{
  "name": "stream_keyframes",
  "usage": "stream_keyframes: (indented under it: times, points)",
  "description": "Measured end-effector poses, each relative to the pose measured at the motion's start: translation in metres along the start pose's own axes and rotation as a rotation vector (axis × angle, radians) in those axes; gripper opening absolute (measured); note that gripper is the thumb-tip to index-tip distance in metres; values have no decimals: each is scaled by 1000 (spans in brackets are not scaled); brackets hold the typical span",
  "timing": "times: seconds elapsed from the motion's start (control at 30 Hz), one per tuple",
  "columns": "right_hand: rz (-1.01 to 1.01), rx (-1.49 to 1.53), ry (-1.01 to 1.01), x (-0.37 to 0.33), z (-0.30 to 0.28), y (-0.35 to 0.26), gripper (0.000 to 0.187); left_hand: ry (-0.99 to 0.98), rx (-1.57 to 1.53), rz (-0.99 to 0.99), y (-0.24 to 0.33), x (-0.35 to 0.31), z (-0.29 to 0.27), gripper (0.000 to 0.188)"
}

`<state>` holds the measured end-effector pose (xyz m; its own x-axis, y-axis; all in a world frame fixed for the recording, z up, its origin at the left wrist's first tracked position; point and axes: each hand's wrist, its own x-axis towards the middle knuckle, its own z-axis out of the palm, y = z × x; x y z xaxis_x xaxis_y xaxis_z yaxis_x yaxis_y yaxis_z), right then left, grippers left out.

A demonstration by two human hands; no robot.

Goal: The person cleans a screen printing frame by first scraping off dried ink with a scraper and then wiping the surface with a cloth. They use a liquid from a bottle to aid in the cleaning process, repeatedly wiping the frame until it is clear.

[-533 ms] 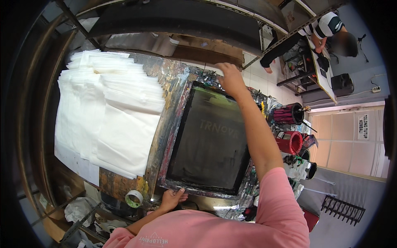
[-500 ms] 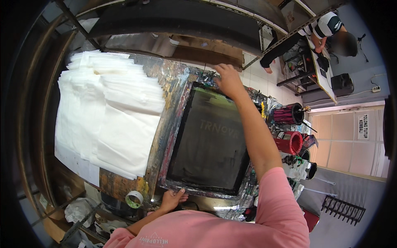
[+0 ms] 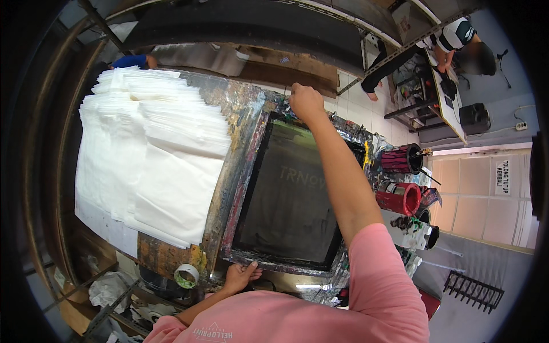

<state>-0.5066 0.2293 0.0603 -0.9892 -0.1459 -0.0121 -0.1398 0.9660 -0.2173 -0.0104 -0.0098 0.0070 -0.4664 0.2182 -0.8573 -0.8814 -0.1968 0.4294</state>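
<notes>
A silkscreen printing frame [image 3: 289, 197], with a dark mesh and ink-stained edges, lies at the middle of the paint-smeared table [image 3: 229, 108]. My left hand [image 3: 242, 278] grips its near edge, thumb on top. Across the mesh stretches my right arm. Beyond the frame's far end my right hand [image 3: 307, 103] is closed with its fingers curled; whatever they hold is hidden behind the hand. Faint pale lettering shows on the mesh, partly covered by my right forearm.
A tall stack of white sheets [image 3: 154, 154] covers the table's left side. A tape roll [image 3: 186, 275] sits at the near edge. Ink pots, including a red can [image 3: 400, 198], line the right. A shelf [image 3: 246, 34] spans the far side; another person [image 3: 449, 43] works at far right.
My right hand has shifted slightly left and farther away, its fingers curling from a spread pose. A blue sleeve has appeared behind the white stack. My left hand stays on the frame.
</notes>
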Motion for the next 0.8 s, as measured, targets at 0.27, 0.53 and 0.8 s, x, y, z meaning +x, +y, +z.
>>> stream_keyframes:
  times: [0.27,0.53,0.8]
  points:
    - [306,192,85,7,24,-4,32,4,3,-2,0,-1,1,39]
    - [-85,119,-59,-11,-2,30,39,33,68,14,-1,-1,2,40]
    - [-461,-290,61,-21,-20,51,34,-3,18,3,-1,2,0,46]
